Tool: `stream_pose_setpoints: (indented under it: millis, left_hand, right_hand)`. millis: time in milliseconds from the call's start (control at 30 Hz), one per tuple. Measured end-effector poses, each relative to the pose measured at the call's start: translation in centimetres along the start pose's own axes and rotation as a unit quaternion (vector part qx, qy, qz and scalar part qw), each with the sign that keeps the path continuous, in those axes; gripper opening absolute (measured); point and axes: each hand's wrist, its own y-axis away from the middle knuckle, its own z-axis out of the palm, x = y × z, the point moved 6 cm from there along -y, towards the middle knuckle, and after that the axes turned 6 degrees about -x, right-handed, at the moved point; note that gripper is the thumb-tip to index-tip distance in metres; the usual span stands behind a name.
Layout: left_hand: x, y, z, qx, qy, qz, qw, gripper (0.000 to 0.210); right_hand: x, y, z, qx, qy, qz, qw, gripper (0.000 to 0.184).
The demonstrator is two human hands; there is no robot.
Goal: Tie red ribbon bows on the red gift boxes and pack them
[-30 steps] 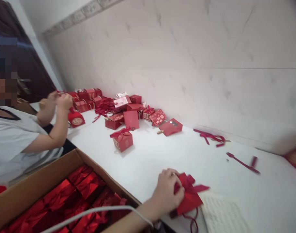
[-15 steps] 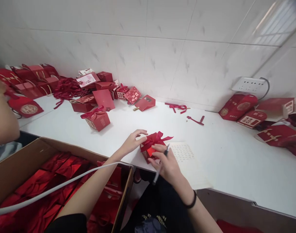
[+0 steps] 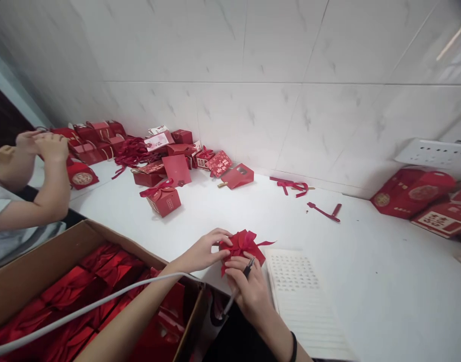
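One ribbon-tied red box (image 3: 236, 240) sits at lower centre, held at its side by the left hand (image 3: 206, 251), while the pen (image 3: 248, 270) clasped in the right hand's (image 3: 251, 291) grip could snag the bow (image 3: 249, 242) if it tips forward.

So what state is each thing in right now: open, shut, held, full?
Red box: ribbon on top, both hands on it
Left hand: fingers on the box
Right hand: touching the box, holding a pen
Pen: held; capped or not, unclear
Notebook: upper lines written, lower lines blank
Carton: open, red boxes inside
Dark red strap: loose, bent
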Motion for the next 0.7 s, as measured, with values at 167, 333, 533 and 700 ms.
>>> stream_pose_setpoints:
  millis: [167, 333, 533, 700]
  left_hand:
    - [-0.4, -0.6, -0.4, 0.005, 0.002, -0.002, 1.0, 0.019]
    - [1.6, -0.8, -1.0, 0.098, -0.039, -0.024, 0.994, 0.019]
    - [2.0, -1.6, 1.9, 0.072, -0.105, -0.04, 0.991, 0.004]
    - [0.6, -1.6, 2.9, 0.118, -0.056, -0.07, 0.989, 0.01]
  right_hand:
    - [0.9, 0.3, -0.8, 0.021, -0.116, 0.01, 0.993, 0.023]
    - [1.0, 0.0, -1.4, 0.011, -0.118, -0.002, 0.993, 0.028]
    - [1.3, 0.6, -1.5, 0.016, -0.102, -0.001, 0.995, 0.027]
    - [1.6, 1.2, -1.2, 0.01, -0.107, 0.006, 0.994, 0.023]
